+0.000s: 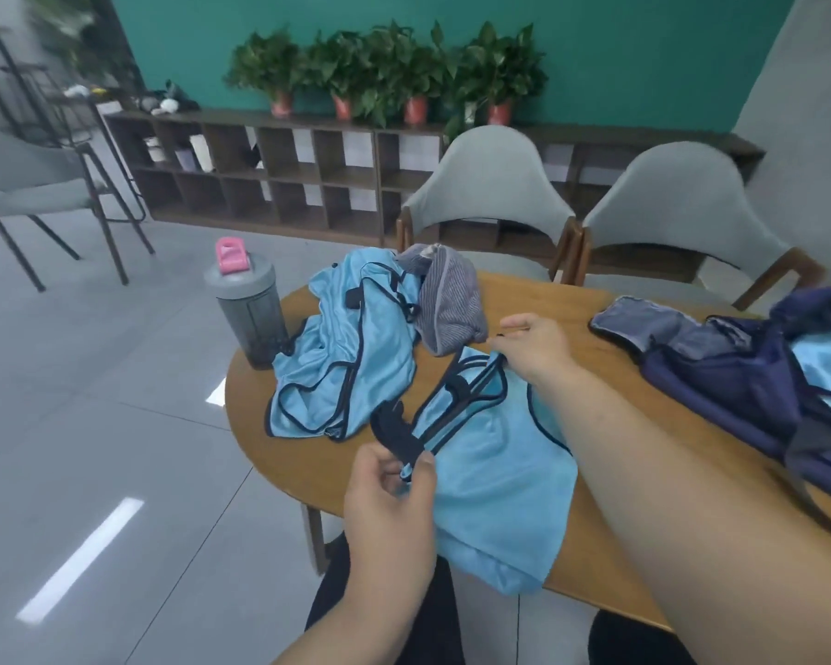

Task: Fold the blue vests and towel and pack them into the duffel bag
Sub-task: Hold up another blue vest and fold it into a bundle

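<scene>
A light blue vest point(495, 482) with dark trim lies spread on the wooden table point(615, 563) in front of me. My left hand point(394, 487) pinches its near shoulder corner beside a black strap. My right hand point(533, 345) pinches the far shoulder strap. A second blue vest point(351, 357) lies crumpled at the table's far left. A grey striped towel point(447, 300) is bunched just behind my right hand. The navy duffel bag point(739, 376) sits open at the right with light blue cloth inside it.
A grey shaker bottle point(253, 309) with a pink cap stands at the table's left edge. Two grey chairs point(490, 194) stand behind the table, before a low shelf with potted plants point(385, 74). Another chair point(34, 184) is on the tiled floor at the left.
</scene>
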`<state>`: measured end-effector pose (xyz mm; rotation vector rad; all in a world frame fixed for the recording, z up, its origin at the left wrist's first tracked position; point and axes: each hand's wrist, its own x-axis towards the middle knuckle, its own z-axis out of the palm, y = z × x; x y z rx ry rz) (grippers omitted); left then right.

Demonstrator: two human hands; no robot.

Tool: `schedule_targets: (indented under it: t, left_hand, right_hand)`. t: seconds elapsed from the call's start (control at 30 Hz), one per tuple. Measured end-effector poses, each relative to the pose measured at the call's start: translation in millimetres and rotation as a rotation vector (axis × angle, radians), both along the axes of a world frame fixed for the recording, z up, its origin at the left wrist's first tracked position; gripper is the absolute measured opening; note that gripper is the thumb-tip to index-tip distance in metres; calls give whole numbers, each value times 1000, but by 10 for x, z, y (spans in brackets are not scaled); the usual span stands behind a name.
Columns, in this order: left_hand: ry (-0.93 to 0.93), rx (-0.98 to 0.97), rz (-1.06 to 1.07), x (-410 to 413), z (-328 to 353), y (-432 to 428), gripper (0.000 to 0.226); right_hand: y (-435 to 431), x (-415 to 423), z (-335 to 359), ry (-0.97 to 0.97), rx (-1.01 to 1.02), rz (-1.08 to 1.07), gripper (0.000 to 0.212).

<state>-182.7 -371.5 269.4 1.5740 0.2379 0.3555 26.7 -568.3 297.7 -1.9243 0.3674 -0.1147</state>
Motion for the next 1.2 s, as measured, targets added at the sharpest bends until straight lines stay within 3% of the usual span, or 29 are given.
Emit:
schedule_targets:
  t: [0.13,0.37,0.63,0.97,1.07,1.13,1.2]
  left_hand:
    - [81,244,25,72,-248,356,22]
    - [48,501,-70,382,-332,519,25]
    - [62,448,-196,1063,-301,210,32]
    - [39,421,-339,1606,-262,-397,29]
    - [56,373,-394,1691,-265,-445,34]
    - [40,361,-436,1708,-299,-424,37]
    - [6,346,-447,1683,-343,-388,40]
  right_hand:
    - [214,-48,-355,-11,-18,119,18]
    - [-58,-410,-522,-207,-270,188,36]
    - [-520,-920,-687,-163,-610,48,26]
    - [-780,-1346,-649,163,-894,-205,61]
    - [-710,-1386,-585,-50,-970,-115,54]
    - [-632,-1377,-550,-199,-954,72,43]
    - [-507,-1315,-515,-231,-907,281,39]
